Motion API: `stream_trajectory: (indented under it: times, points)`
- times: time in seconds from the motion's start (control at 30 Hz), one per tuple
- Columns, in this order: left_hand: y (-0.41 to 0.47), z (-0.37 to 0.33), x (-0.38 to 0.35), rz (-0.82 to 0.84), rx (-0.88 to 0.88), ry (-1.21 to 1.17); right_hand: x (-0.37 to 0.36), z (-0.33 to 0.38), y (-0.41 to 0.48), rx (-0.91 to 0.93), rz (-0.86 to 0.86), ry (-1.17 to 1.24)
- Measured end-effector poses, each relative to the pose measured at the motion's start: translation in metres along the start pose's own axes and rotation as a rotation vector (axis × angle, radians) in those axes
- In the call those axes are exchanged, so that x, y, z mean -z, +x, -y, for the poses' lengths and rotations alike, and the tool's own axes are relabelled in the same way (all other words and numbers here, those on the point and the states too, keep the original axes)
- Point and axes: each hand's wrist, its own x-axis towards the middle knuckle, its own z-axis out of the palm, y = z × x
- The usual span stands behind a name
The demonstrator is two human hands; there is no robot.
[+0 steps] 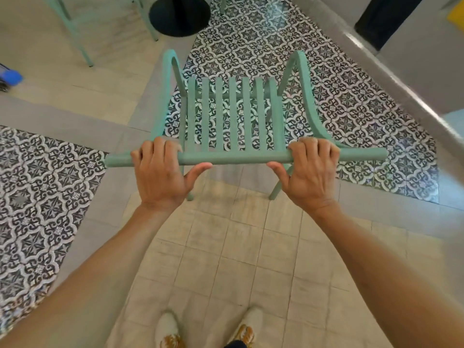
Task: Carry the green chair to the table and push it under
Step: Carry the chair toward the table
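Floor of plain beige tiles (226, 247) w/ grey borders and panels of black-and-white patterned tile (251, 46); a grey ledge (391, 79) runs along the right. Left hand (160, 172) and right hand (310, 172), set apart, each clamp the top rail of the mint-green slatted metal chair (233, 116) straight ahead. Beyond it: round black table base (179, 15) and a second mint-green chair's legs (75, 28) at top left; no readable writing.

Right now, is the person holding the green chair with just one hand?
No. Both the left hand and the right hand are wrapped around the top rail of the green chair.
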Motion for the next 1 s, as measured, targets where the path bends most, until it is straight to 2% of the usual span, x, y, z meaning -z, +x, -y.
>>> stream_trajectory:
  times: [0.57,1.0]
  points:
    - [0.131,-0.063,-0.112,-0.017,0.127,0.056,-0.107,-0.136,0.139,0.1,0.061,0.052]
    - [0.212,-0.107,-0.183,0.037,0.203,0.084,-0.174,-0.224,0.215,0.143,0.065,0.138]
